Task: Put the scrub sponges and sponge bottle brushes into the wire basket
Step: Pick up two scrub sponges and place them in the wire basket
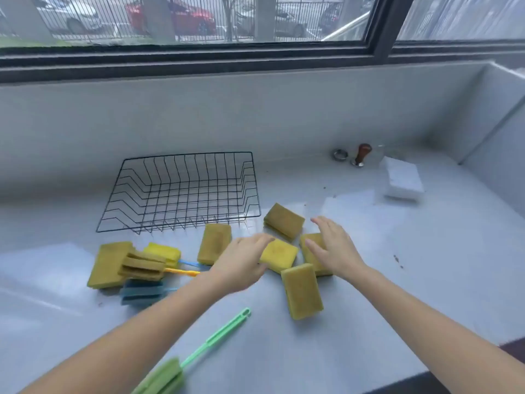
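An empty black wire basket stands on the white counter. Several yellow-green scrub sponges lie in front of it, among them one lying yellow side up between my hands. My left hand hovers open at its left edge, and my right hand hovers open over another sponge to the right. Neither hand holds anything. At the left lie sponge bottle brushes: a yellow-headed one, a blue one and a lighter yellow one. A green brush lies nearest me.
A stack of white sponges, a wooden-handled tamper and a metal ring sit at the back right. A low wall under the window bounds the counter behind; a side wall rises at the right.
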